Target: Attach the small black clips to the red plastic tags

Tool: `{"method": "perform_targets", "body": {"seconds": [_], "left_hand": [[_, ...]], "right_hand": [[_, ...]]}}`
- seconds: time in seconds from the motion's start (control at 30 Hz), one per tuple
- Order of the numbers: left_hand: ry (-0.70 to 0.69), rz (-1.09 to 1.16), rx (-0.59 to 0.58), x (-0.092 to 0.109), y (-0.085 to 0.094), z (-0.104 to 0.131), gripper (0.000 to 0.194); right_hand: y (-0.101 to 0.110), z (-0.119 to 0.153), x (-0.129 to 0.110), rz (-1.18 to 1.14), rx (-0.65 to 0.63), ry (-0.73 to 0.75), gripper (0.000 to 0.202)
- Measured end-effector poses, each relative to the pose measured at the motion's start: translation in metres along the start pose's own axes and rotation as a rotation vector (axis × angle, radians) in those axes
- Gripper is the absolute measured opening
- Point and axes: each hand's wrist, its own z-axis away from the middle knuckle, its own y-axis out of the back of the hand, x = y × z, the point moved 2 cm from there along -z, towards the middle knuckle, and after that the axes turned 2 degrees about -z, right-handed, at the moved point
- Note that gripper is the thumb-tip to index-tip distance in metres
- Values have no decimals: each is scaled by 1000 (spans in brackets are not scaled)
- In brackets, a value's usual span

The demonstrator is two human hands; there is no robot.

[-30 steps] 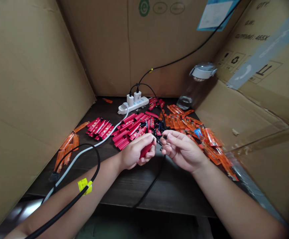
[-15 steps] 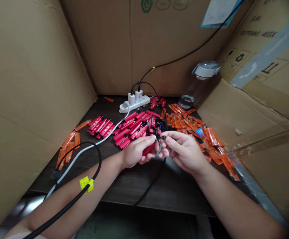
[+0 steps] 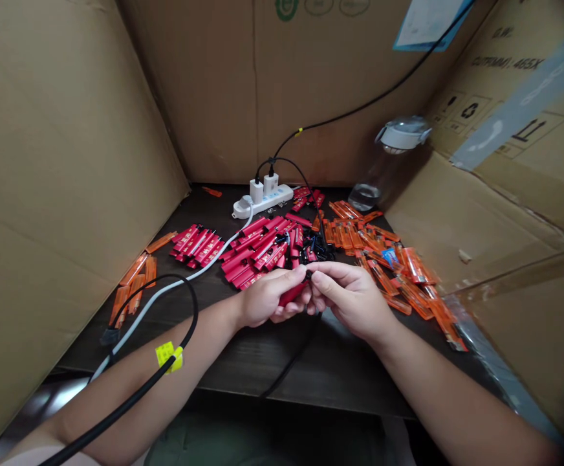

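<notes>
My left hand is wrapped round a red lighter, thumb along its upper side. My right hand pinches a small black part against the lighter's end between thumb and forefinger. The fingertips of both hands meet there and hide most of the joint, so I cannot tell whether the part is seated. Just beyond my hands lies a heap of red lighters, with small black pieces at its right side.
Orange see-through lighters spread along the right, and several more orange ones lie at left. A white power strip with plugs stands behind, near a water bottle. Cables cross my left forearm. Cardboard walls surround the dark table.
My right hand has moved slightly left and brought the small black part up against the end of the red lighter. My left hand has stayed almost still.
</notes>
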Motion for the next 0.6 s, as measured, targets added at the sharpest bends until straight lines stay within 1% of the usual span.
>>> {"method": "perform_targets", "body": {"seconds": [0.2, 0.27, 0.33, 0.47, 0.6], "left_hand": [[-31, -21, -12, -2, -2, -1, 54], [-46, -17, -18, -3, -4, -1, 53], [-71, -19, -18, -4, -4, -2, 51], [-113, -65, -30, -3, -5, -2, 51], [-148, -142, -27, -1, -6, 1, 51]], "right_hand": [[-3, 3, -8, 168, 34, 109, 22], [-4, 4, -9, 178, 44, 131, 21], [-4, 4, -6, 139, 39, 119, 21], [-5, 3, -1, -90, 4, 7, 19], [-8, -1, -1, -318, -49, -198, 13]]}}
